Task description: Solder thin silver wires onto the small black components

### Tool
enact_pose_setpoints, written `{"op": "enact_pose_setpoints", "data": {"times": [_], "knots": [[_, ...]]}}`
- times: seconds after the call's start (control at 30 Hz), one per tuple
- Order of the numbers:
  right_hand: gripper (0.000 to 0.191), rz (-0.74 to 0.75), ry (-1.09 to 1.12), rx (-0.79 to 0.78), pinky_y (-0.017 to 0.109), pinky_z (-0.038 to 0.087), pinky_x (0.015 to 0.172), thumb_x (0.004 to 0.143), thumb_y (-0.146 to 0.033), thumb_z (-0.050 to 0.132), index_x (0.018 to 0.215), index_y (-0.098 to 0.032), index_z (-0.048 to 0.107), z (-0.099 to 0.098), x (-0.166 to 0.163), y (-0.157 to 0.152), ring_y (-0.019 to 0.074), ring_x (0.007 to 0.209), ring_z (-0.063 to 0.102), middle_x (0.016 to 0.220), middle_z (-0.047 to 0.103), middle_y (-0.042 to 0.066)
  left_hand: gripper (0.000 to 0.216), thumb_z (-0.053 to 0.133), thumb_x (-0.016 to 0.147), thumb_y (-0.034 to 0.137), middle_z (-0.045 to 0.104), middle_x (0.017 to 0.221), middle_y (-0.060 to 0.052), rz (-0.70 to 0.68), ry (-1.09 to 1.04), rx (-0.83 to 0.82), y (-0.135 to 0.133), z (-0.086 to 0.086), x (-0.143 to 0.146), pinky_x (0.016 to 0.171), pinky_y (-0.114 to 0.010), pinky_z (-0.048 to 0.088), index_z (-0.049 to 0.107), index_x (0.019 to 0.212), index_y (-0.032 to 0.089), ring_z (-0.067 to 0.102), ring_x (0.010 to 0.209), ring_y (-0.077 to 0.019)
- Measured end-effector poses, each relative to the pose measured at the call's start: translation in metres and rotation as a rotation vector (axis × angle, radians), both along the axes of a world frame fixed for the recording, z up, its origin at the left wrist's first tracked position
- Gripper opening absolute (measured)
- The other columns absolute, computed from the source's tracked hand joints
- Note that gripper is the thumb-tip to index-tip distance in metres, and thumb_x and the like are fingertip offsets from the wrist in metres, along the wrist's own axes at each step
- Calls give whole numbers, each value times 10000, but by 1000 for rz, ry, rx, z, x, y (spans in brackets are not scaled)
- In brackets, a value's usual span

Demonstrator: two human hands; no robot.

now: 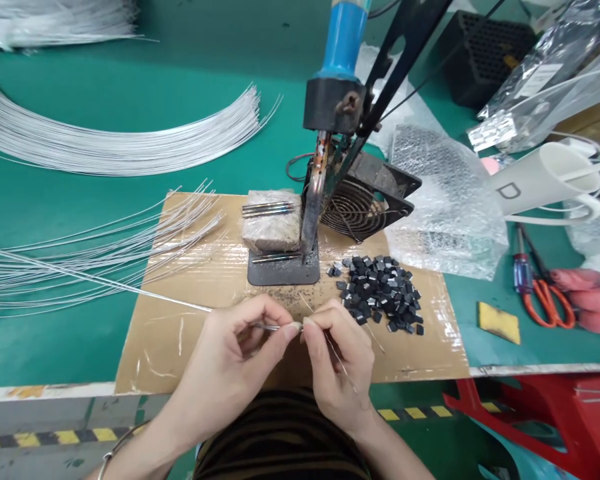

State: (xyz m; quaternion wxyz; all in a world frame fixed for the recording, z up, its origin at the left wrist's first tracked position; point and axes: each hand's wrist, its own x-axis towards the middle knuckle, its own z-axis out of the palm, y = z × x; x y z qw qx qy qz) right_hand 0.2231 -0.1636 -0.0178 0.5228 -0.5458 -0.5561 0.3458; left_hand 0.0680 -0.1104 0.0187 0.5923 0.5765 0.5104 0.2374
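My left hand [245, 363] is closed over the front of the cardboard, thumb and forefinger pinching a few thin white wires [175, 300] that trail off to the left. My right hand [343, 367] meets it fingertip to fingertip and is also closed, with a thin silvery wire [349, 379] passing through its fingers. What lies right between the fingertips is too small to make out. Beyond both hands stands a soldering iron [343, 40] with a blue handle, clamped tip-down over a small dark base plate [284, 275]. Many small black square pieces [383, 293] lie heaped right of my right hand.
Loose white wires [105, 270] lie at left, a larger wire bundle [145, 150] behind them. A fan [363, 207] and bubble wrap [440, 200] are behind the heap. At right are a yellow sponge [499, 323], orange-handled scissors [547, 303] and a white mug [540, 177].
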Motion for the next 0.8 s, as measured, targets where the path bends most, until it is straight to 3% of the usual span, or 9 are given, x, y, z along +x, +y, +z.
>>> {"op": "enact_pose_setpoints", "data": {"times": [0.13, 0.27, 0.37, 0.53, 0.67, 0.8], "knots": [[292, -208, 149, -56, 293, 375, 572, 1062, -191, 533, 773, -228, 543, -2, -4, -1, 137, 630, 463, 712, 488, -24, 198, 698, 939, 343, 603, 671, 19, 83, -12, 13, -1, 1, 3, 508, -204, 375, 687, 804, 199, 479, 568, -104], [313, -342, 371, -152, 246, 280, 414, 1096, -308, 523, 793, -235, 549, -3, 4, 2, 82, 455, 378, 640, 428, -68, 206, 710, 932, 353, 550, 624, 28, 143, 26, 47, 3, 0, -2, 497, -206, 336, 687, 796, 200, 456, 557, -107], [278, -293, 559, -224, 210, 329, 380, 1067, -365, 597, 845, -217, 674, -3, 7, 3, 58, 397, 471, 626, 503, -67, 211, 713, 932, 361, 564, 627, 25, 127, 25, 48, 4, 0, -4, 486, -204, 322, 694, 798, 198, 455, 552, -105], [183, -147, 610, -281, 224, 559, 496, 1033, -338, 661, 1024, -238, 814, 1, 1, 1, 100, 532, 681, 845, 704, 6, 207, 716, 935, 358, 586, 619, 32, 150, -2, 21, 2, 2, -1, 491, -195, 330, 698, 803, 199, 463, 540, -95], [154, -65, 660, -318, 245, 599, 519, 1004, -316, 705, 1052, -250, 836, 4, -4, 2, 117, 524, 701, 834, 735, 10, 173, 714, 931, 341, 644, 658, 17, 156, -11, 12, -1, 6, 4, 506, -204, 376, 713, 824, 206, 540, 570, -111], [116, -40, 763, -338, 210, 593, 504, 984, -292, 736, 1005, -242, 839, 3, -6, 3, 107, 513, 691, 765, 755, 1, 154, 709, 926, 323, 622, 637, 37, 231, 21, 18, -5, 11, 9, 514, -209, 379, 708, 818, 213, 508, 541, -97]]}}
